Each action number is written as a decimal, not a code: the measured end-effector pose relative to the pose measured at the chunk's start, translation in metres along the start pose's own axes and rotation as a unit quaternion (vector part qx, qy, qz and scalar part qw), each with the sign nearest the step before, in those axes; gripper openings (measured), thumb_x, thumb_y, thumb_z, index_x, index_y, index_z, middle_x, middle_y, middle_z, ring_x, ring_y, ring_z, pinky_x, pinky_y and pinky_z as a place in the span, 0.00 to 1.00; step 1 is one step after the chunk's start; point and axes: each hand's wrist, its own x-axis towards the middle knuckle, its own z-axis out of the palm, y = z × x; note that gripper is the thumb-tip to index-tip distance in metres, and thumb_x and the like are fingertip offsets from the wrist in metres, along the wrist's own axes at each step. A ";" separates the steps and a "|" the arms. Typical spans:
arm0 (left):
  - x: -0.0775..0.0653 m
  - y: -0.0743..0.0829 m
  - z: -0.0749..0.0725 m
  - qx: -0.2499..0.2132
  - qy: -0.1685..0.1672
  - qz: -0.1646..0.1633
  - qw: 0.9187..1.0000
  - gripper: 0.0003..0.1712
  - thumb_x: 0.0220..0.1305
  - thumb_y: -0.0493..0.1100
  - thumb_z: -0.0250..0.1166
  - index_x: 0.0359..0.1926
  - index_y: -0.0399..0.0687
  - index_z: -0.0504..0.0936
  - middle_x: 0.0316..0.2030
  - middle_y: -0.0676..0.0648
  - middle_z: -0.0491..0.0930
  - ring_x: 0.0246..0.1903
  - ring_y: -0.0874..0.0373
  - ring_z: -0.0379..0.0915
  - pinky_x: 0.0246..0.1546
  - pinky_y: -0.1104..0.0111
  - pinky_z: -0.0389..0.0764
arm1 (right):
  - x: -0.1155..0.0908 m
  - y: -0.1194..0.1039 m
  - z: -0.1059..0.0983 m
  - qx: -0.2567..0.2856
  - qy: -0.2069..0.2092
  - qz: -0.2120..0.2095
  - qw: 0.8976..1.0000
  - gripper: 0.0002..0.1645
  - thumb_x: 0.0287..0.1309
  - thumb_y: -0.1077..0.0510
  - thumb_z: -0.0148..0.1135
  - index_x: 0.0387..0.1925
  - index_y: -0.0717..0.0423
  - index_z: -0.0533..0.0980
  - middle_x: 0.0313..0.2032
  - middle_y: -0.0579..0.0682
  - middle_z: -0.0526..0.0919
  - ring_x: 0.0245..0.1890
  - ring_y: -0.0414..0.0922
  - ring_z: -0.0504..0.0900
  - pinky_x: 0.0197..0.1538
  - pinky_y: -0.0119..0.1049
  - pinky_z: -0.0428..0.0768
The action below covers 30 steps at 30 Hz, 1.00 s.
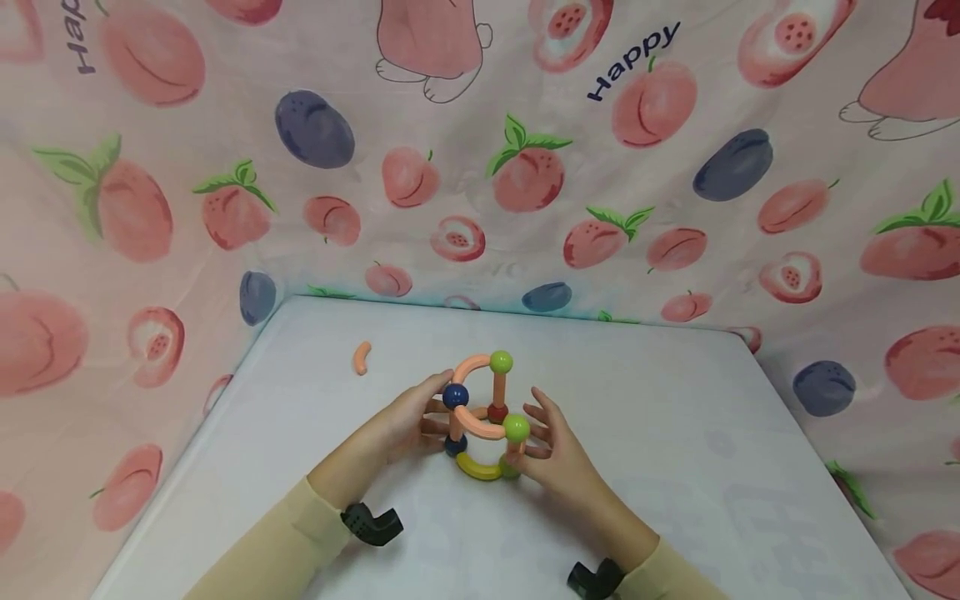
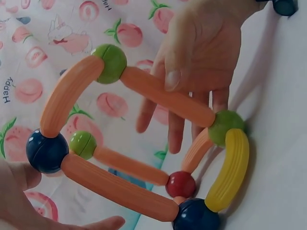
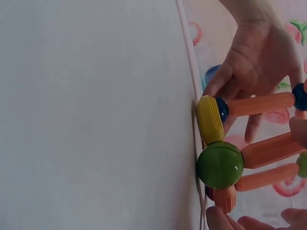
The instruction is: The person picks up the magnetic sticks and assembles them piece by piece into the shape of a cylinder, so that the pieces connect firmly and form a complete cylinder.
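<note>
A small frame of magnetic balls and sticks stands on the white table. Curved orange sticks (image 1: 480,427) form its upper part, meeting a blue ball (image 1: 455,396) and green balls (image 1: 517,428). Lower down are a yellow curved stick (image 1: 478,468), a red ball (image 1: 497,412) and another blue ball (image 2: 196,215). My left hand (image 1: 405,421) is at the left side, loosely spread, with a fingertip at the upper blue ball. On the right, the thumb of my right hand (image 1: 558,454) touches an upright orange stick (image 2: 168,98); its other fingers are extended behind.
A loose curved orange stick (image 1: 362,357) lies on the white table (image 1: 637,375), behind and left of the frame. Fruit-printed cloth (image 1: 465,192) rises behind the table and along its sides. Black wrist cameras (image 1: 372,525) are strapped at both cuffs.
</note>
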 end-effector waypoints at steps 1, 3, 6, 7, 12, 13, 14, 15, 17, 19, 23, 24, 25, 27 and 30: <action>-0.001 -0.001 0.001 -0.001 0.001 -0.001 1.000 0.41 0.77 0.73 0.51 0.71 0.47 0.73 0.64 0.35 0.74 0.54 0.44 0.76 0.55 0.53 0.84 | 0.000 0.000 -0.001 0.002 0.002 0.005 1.000 0.63 0.61 0.60 0.79 0.86 0.40 0.50 0.81 0.61 0.64 0.75 0.64 0.74 0.67 0.53 0.84; -0.002 -0.002 0.002 -0.005 0.003 -0.006 1.000 0.43 0.76 0.73 0.51 0.74 0.46 0.70 0.67 0.33 0.71 0.56 0.42 0.75 0.57 0.51 0.84 | 0.001 0.000 -0.004 0.005 0.005 0.014 1.000 0.62 0.61 0.60 0.79 0.86 0.40 0.51 0.81 0.61 0.64 0.74 0.64 0.76 0.66 0.52 0.84; -0.004 -0.003 0.003 -0.005 0.005 -0.007 1.000 0.45 0.76 0.73 0.52 0.77 0.46 0.68 0.68 0.32 0.70 0.58 0.41 0.74 0.59 0.48 0.84 | 0.002 0.001 -0.007 0.010 0.006 0.023 1.000 0.61 0.61 0.61 0.79 0.85 0.39 0.53 0.81 0.60 0.65 0.73 0.62 0.77 0.65 0.50 0.85; -0.005 -0.003 0.003 -0.003 0.004 -0.006 1.000 0.45 0.76 0.73 0.52 0.77 0.46 0.68 0.69 0.32 0.70 0.58 0.41 0.75 0.60 0.47 0.84 | 0.002 0.001 -0.008 0.009 0.007 0.024 1.000 0.61 0.61 0.61 0.79 0.86 0.40 0.53 0.80 0.60 0.66 0.73 0.62 0.78 0.65 0.50 0.85; -0.008 -0.005 0.003 0.002 -0.004 -0.004 1.000 0.45 0.76 0.74 0.51 0.77 0.46 0.68 0.70 0.32 0.70 0.58 0.40 0.78 0.64 0.42 0.83 | 0.003 0.003 -0.015 -0.011 0.012 0.017 1.000 0.59 0.62 0.59 0.78 0.85 0.45 0.54 0.78 0.59 0.69 0.72 0.60 0.79 0.66 0.51 0.85; -0.009 -0.006 0.003 0.002 -0.007 -0.003 1.000 0.46 0.76 0.74 0.51 0.77 0.46 0.68 0.70 0.32 0.70 0.58 0.40 0.78 0.64 0.42 0.83 | 0.003 0.002 -0.016 -0.017 0.014 0.018 1.000 0.58 0.63 0.59 0.78 0.85 0.45 0.55 0.78 0.59 0.69 0.72 0.60 0.79 0.66 0.51 0.85; -0.009 -0.007 0.002 0.001 -0.009 -0.003 1.000 0.45 0.76 0.74 0.51 0.77 0.46 0.68 0.70 0.32 0.70 0.58 0.41 0.79 0.64 0.42 0.83 | 0.003 0.002 -0.017 -0.021 0.015 0.019 0.999 0.57 0.63 0.58 0.78 0.85 0.45 0.55 0.78 0.59 0.70 0.71 0.60 0.79 0.66 0.51 0.85; -0.009 -0.007 0.002 0.001 -0.011 -0.004 1.000 0.45 0.76 0.74 0.51 0.77 0.47 0.67 0.70 0.32 0.70 0.57 0.41 0.79 0.63 0.42 0.83 | 0.004 0.003 -0.018 -0.022 0.016 0.020 0.999 0.57 0.63 0.58 0.78 0.85 0.45 0.55 0.77 0.59 0.70 0.71 0.59 0.80 0.66 0.51 0.85; -0.009 -0.007 0.002 0.003 -0.011 -0.004 1.000 0.46 0.76 0.75 0.50 0.77 0.46 0.67 0.70 0.32 0.70 0.57 0.42 0.79 0.63 0.43 0.84 | 0.004 0.003 -0.020 -0.026 0.019 0.021 0.999 0.56 0.64 0.57 0.78 0.85 0.45 0.56 0.77 0.58 0.71 0.71 0.59 0.80 0.65 0.51 0.85; -0.007 -0.007 0.002 0.005 -0.005 -0.003 1.000 0.47 0.76 0.75 0.50 0.78 0.46 0.67 0.69 0.32 0.71 0.58 0.41 0.79 0.63 0.44 0.84 | 0.005 0.003 -0.022 -0.025 0.021 0.023 0.999 0.55 0.64 0.57 0.78 0.84 0.45 0.57 0.75 0.58 0.73 0.70 0.59 0.81 0.65 0.50 0.86; 0.003 -0.005 0.002 0.006 0.013 0.002 1.000 0.46 0.75 0.75 0.50 0.78 0.47 0.68 0.70 0.32 0.73 0.61 0.41 0.77 0.63 0.47 0.82 | 0.005 0.003 -0.023 -0.026 0.021 0.024 0.999 0.53 0.64 0.58 0.77 0.83 0.46 0.59 0.72 0.58 0.76 0.69 0.58 0.82 0.62 0.48 0.87; 0.006 -0.004 0.002 0.005 0.013 0.003 1.000 0.46 0.75 0.75 0.50 0.78 0.47 0.67 0.70 0.32 0.73 0.62 0.41 0.76 0.63 0.48 0.82 | 0.004 0.004 -0.023 -0.028 0.022 0.026 0.999 0.52 0.64 0.59 0.77 0.83 0.46 0.60 0.71 0.57 0.76 0.68 0.58 0.83 0.62 0.47 0.88; 0.009 -0.004 0.002 0.002 0.012 0.004 1.000 0.47 0.75 0.75 0.51 0.78 0.48 0.67 0.71 0.32 0.72 0.63 0.41 0.76 0.64 0.48 0.81 | 0.004 0.004 -0.022 -0.029 0.023 0.028 0.999 0.52 0.64 0.59 0.77 0.83 0.47 0.61 0.71 0.58 0.76 0.67 0.57 0.83 0.61 0.47 0.88; 0.015 -0.003 0.002 -0.002 0.005 0.007 1.000 0.47 0.75 0.76 0.50 0.79 0.48 0.65 0.72 0.32 0.72 0.64 0.42 0.77 0.64 0.48 0.80 | 0.002 0.005 -0.021 -0.033 0.027 0.031 0.999 0.51 0.63 0.60 0.77 0.82 0.48 0.62 0.70 0.58 0.77 0.65 0.56 0.85 0.59 0.46 0.89; 0.021 -0.001 0.003 -0.003 -0.010 0.013 1.000 0.47 0.76 0.75 0.49 0.80 0.50 0.63 0.74 0.31 0.70 0.62 0.44 0.79 0.64 0.50 0.81 | 0.000 0.005 -0.019 -0.037 0.032 0.034 0.998 0.51 0.63 0.62 0.76 0.82 0.49 0.62 0.71 0.59 0.77 0.62 0.54 0.86 0.58 0.45 0.90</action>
